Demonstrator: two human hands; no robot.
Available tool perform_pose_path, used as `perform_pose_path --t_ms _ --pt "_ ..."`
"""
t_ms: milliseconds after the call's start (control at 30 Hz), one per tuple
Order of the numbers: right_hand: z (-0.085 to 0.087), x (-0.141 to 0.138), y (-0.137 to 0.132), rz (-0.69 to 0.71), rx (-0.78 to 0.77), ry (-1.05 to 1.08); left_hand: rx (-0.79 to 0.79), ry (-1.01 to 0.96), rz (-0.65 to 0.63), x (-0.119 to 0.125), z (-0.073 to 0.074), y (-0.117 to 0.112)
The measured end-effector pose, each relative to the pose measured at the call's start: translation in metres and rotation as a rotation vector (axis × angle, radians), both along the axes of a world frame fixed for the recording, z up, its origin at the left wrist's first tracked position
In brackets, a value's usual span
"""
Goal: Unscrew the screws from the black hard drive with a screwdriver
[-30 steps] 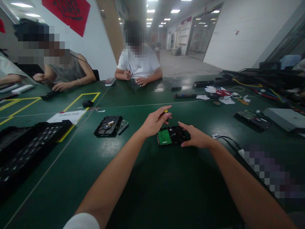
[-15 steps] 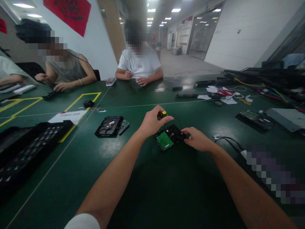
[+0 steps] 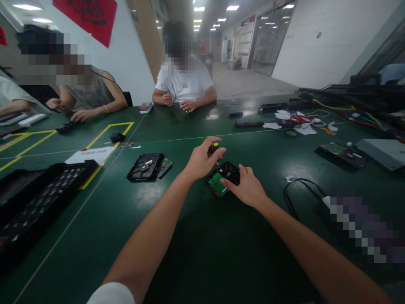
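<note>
- In the head view, the left hand [image 3: 199, 160] was closed around a small yellow-topped tool [image 3: 216, 145], probably a screwdriver, above the far left edge of a hard drive [image 3: 230, 169].
- The tool's lower end was hidden, so whether it touched the drive could not be told; good work there called for a tip seated squarely and a shaft kept upright.
- The drive lay on the green table [image 3: 202, 253] between the two hands, turned at an angle, with its green circuit board [image 3: 215, 181] facing up.
- The right hand [image 3: 248, 188] lay over the drive's right side, thumb apart from the fingers and reaching towards the board; how firmly it gripped could not be told.
- That steadying hand seemed best placed on the casing's rim, since pressing on the board risked harming its parts.
- If the tool was to be turned, light downward pressure with small finger twists would have suited it, the other hand resisting any spin of the drive.
- A black casing [image 3: 142, 171] and a loose circuit board [image 3: 165, 167] sat well apart to the left, leaving elbow room.
</note>
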State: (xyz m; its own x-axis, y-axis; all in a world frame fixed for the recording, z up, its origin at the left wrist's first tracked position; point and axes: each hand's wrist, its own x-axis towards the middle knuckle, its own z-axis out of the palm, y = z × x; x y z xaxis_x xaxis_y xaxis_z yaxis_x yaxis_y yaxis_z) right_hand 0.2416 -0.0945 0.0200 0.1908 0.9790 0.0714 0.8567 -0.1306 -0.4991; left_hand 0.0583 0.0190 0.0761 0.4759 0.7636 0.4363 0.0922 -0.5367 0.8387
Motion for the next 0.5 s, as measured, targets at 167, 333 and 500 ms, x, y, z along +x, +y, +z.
perform_pose_path --t_ms 167,333,500 --pt "-0.007 0.004 0.012 0.069 0.047 -0.061 -0.014 -0.007 -0.065 -0.004 0.003 0.001" --pt "-0.005 0.021 0.029 0.187 0.051 -0.004 -0.082 -0.049 -0.106 -0.005 0.003 0.002" --pt "-0.01 0.035 0.037 0.338 0.134 0.067 0.027 0.027 0.027 -0.008 0.008 0.003"
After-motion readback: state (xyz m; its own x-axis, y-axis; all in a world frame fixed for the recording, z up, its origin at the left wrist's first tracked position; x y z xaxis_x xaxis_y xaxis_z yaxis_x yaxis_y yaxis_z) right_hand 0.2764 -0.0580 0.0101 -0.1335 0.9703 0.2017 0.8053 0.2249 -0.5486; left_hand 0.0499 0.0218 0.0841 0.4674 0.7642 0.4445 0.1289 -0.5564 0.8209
